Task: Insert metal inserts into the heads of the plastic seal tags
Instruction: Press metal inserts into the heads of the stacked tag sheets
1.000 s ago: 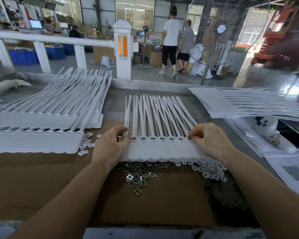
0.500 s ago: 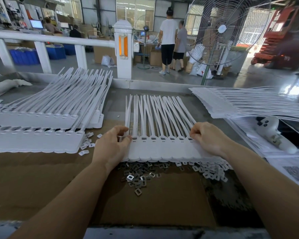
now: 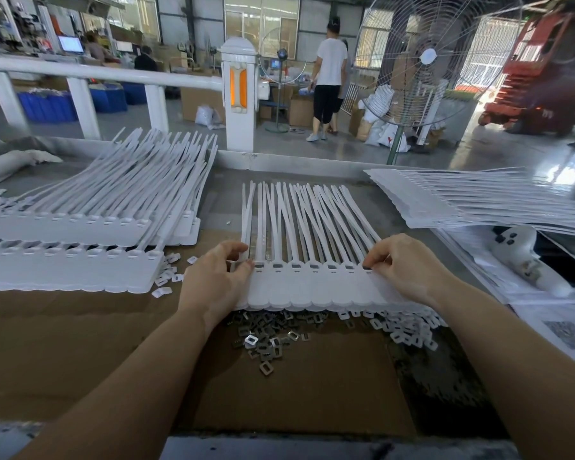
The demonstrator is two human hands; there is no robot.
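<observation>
My left hand [image 3: 218, 287] rests on the left end of a strip of seal tags [image 3: 312, 287], its thumb and forefinger pinched at the endmost head, while my right hand [image 3: 404, 272] pinches the head at the right end with curled fingers; the two hands are well apart, one at each end. The strip lies flat on a brown cardboard sheet [image 3: 80, 343] in the middle of the surface, its straps fanning away from me. I count seven dark head slots between my hands; more may sit under them. Just below the strip's near edge lies a loose pile of metal inserts [image 3: 266, 336], too many and too tangled to count, and to its right a scatter of small white plastic pieces [image 3: 405, 330]. To the left sit stacked tag strips [image 3: 63, 254], at least two layers, and another stack [image 3: 478, 200] lies at far right. A white controller [image 3: 525, 257] rests on printed papers [image 3: 565, 330] whose writing is too blurred to read. Beyond the white railing [image 3: 97, 73] stand a pedestal fan [image 3: 425, 58] and two people [image 3: 329, 74].
</observation>
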